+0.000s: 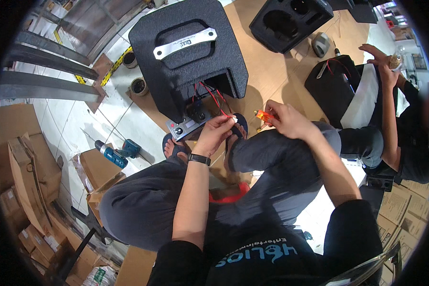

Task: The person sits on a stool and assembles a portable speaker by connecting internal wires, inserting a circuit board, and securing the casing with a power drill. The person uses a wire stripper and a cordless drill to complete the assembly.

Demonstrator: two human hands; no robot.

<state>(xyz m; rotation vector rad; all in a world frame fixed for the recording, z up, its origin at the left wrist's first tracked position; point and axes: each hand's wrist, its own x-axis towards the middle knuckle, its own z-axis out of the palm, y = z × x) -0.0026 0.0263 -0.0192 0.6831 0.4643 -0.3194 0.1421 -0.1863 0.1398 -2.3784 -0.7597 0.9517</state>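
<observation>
A black textured speaker cabinet [186,57] with a silver handle plate lies in front of my feet. Red and black wires [213,97] run out of its open recess, beside a small silver control panel [186,127] with knobs. My left hand [215,133] pinches the white connector at the end of those wires. My right hand [283,120] grips an orange-handled screwdriver [262,114] just to the right, a short gap from the left hand. I sit cross-legged in grey trousers.
A blue cordless drill [115,153] lies on the floor at left, near cardboard boxes [24,167]. A second black cabinet [291,21] stands at the back. Another person [391,109] sits at right with a third black box [333,78].
</observation>
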